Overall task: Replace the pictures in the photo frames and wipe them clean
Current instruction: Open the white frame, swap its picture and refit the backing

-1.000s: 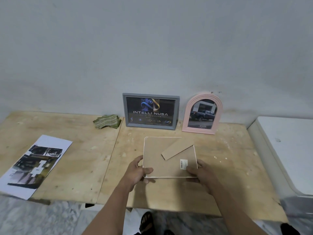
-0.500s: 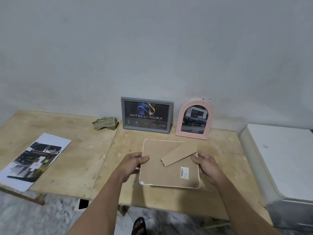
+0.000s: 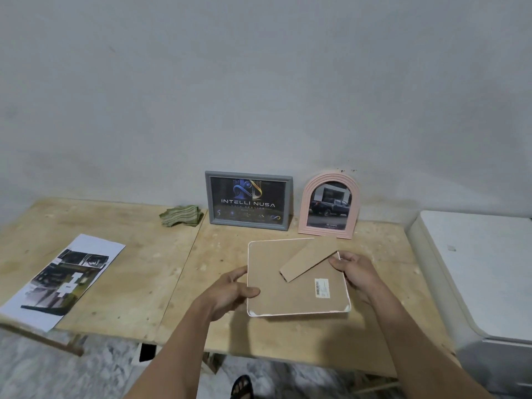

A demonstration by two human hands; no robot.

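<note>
Both hands, left hand (image 3: pixel 230 292) and right hand (image 3: pixel 355 272), gripping the face-down frame (image 3: pixel 296 283) (stand flap up) above the table (image 3: pixel 178 269)

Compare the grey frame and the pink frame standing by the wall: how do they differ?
The grey frame is rectangular and wider than tall; the pink frame is arched and taller than wide. The grey frame shows a logo reading INTELLI NUSA; the pink frame shows a dark pickup truck. Both stand upright against the wall, facing forward.

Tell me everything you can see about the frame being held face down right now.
The face-down frame is squarish with rounded corners and a thin pale rim. Its brown board back faces up, with an easel stand angled across it and a barcode sticker. The left hand and right hand grip opposite edges over the table.
</note>
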